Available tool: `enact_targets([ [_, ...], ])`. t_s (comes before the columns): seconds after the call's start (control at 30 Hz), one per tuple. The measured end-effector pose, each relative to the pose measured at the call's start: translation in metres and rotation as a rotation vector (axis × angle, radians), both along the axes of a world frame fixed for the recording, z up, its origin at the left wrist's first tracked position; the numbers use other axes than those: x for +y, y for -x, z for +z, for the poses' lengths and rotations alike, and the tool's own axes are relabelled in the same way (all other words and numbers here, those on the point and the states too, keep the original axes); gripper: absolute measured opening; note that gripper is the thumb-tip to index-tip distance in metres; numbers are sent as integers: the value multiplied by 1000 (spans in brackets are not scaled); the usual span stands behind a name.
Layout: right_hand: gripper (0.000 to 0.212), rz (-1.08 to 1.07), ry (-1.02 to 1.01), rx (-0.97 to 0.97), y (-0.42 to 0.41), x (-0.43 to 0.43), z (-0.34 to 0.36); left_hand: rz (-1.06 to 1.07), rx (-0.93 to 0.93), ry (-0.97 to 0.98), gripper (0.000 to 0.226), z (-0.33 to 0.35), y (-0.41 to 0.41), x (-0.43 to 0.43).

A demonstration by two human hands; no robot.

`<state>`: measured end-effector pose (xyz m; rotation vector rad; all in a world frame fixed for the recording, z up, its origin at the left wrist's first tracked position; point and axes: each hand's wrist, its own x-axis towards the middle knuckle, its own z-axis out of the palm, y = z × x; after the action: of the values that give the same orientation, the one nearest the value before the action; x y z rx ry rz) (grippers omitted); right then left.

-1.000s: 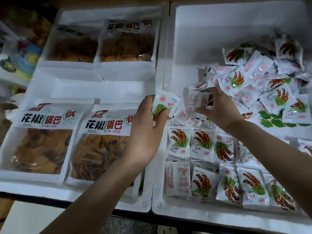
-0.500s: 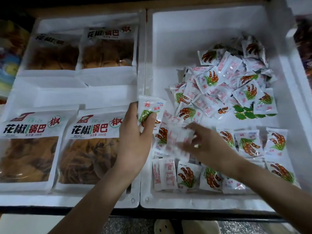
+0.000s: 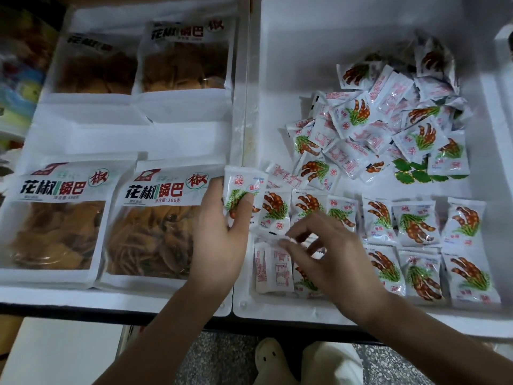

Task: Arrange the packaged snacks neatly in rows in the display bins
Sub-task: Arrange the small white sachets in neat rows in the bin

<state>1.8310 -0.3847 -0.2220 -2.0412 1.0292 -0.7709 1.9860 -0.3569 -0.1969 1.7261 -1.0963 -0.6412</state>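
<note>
My left hand [image 3: 219,237] holds a small white snack packet [image 3: 240,190] upright over the divide between the two white foam bins. My right hand [image 3: 322,257] is low in the right bin [image 3: 277,65], pinching another small white packet [image 3: 274,237] at the left end of the front rows. Two rows of the same packets [image 3: 416,220] lie flat along the bin's near side. A loose heap of packets [image 3: 388,120] fills the bin's far right.
The left bin [image 3: 83,287] holds large bags of brown crisps: two in front [image 3: 155,218] and two behind [image 3: 183,56]. A green leaf-print packet [image 3: 413,173] lies by the heap. The right bin's far left floor is bare. Below the bins are the floor and a slipper [image 3: 269,359].
My right hand came from the heap down to the front rows with a packet and now sets it at the left end. My left hand kept its packet in place.
</note>
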Motion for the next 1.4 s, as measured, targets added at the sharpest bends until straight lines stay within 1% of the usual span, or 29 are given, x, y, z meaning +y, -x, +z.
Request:
enact_targets([
  [0.07, 10, -22, 204, -65, 6, -2, 7, 39, 33, -17, 19, 1, -1, 3],
  [0.1, 12, -37, 256, -87, 8, -5, 9, 54, 61, -30, 18, 2, -1, 5],
  [0.17, 8, -40, 337, -108, 9, -12, 13, 29, 127, -86, 18, 7, 0, 5],
  [0.2, 6, -19, 374, -97, 8, -15, 12, 14, 190, -131, 17, 6, 0, 4],
  [0.27, 8, 53, 454, -56, 7, -20, 9, -9, 491, -226, 17, 5, 2, 2],
  [0.3, 9, 93, 493, -31, 7, -21, 6, -21, 641, -262, 30, 5, 2, 0],
  [0.33, 8, 126, 523, -6, 7, -23, 5, -32, 725, -276, 49, 3, 2, -1],
  [0.37, 8, 148, 546, 18, 8, -24, 4, -63, 746, -266, 57, 3, 3, -1],
  [0.47, 4, 208, 518, 41, 12, -28, 6, -112, 560, -199, 30, 4, 5, -1],
  [0.5, 3, 245, 469, 47, 13, -29, 7, -119, 515, -194, 29, 5, 5, -2],
  [0.57, 22, 271, 316, 51, 16, -31, 11, -176, 455, -197, 30, 4, 0, -3],
  [0.63, 43, 186, 138, 42, 19, -36, 17, -280, 358, -227, 28, 7, -7, -6],
  [0.67, 47, 141, 35, 44, 19, -39, 22, -340, 285, -260, 27, 8, -10, -7],
  [0.7, 47, 126, -91, 63, 20, -42, 26, -400, 220, -296, 26, 10, -11, -8],
  [0.77, 41, 192, -377, 146, 19, -47, 28, -489, 121, -337, 26, 12, -11, -9],
  [0.83, 31, 241, -548, 187, 19, -48, 23, -513, 33, -339, 29, 12, -10, -10],
  [0.87, 31, 226, -613, 159, 19, -48, 22, -502, 9, -328, 28, 11, -10, -11],
  [0.93, 34, 146, -740, 65, 20, -46, 20, -457, 25, -288, 23, 10, -9, -12],
  [0.97, 29, 104, -804, 3, 21, -45, 19, -424, 42, -272, 21, 10, -8, -12],
  [1.0, 19, 64, -852, -59, 22, -45, 20, -384, 62, -257, 19, 10, -8, -12],
  [1.03, 11, 21, -861, -99, 22, -47, 20, -330, 83, -244, 17, 9, -8, -12],
  [1.07, 14, -24, -833, -114, 22, -49, 19, -264, 109, -224, 15, 7, -8, -12],
  [1.1, 21, -59, -776, -100, 23, -51, 16, -188, 136, -207, 15, 5, -9, -13],
  [1.13, 25, -72, -705, -48, 23, -53, 13, -115, 160, -186, 15, 4, -11, -14],
  [1.17, 21, -64, -619, 27, 23, -55, 9, -53, 174, -169, 13, 4, -13, -16],
  [1.23, 5, 28, -458, 218, 19, -52, 4, 20, 199, -161, 20, 3, -15, -17],
  [1.27, 2, 88, -425, 289, 15, -49, 2, 37, 214, -165, 24, 3, -16, -18],
  [1.33, 5, 200, -385, 366, 7, -39, -8, 44, 221, -180, 29, 1, -16, -16],
  [1.4, 7, 284, -331, 386, -2, -33, -18, 2, 205, -211, 31, 0, -13, -13],
])
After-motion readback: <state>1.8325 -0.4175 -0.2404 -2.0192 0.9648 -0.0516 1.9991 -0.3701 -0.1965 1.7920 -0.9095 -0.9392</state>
